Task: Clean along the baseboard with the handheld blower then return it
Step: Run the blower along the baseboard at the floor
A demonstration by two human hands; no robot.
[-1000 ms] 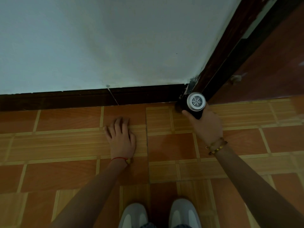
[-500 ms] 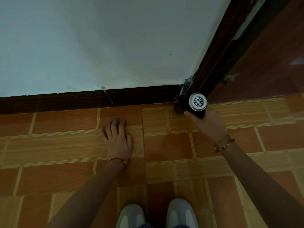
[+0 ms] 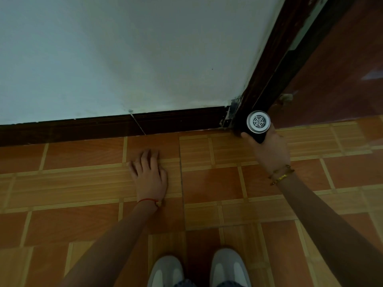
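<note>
Gripping the small black handheld blower (image 3: 257, 129) with its round white grille, my right hand (image 3: 269, 150) fingers wrap its stiff, seemingly light barrel at two o'clock, against the dark wooden baseboard (image 3: 103, 127); my left hand (image 3: 150, 177) lies flat on the floor.

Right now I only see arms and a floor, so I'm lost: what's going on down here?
A person is crouched over the tiled floor, cleaning along the dark baseboard. The right hand holds a handheld blower at the corner where the baseboard meets the door frame, its round white grille facing the camera. The left hand rests flat on the tiles. The blower has not been returned yet.
</note>
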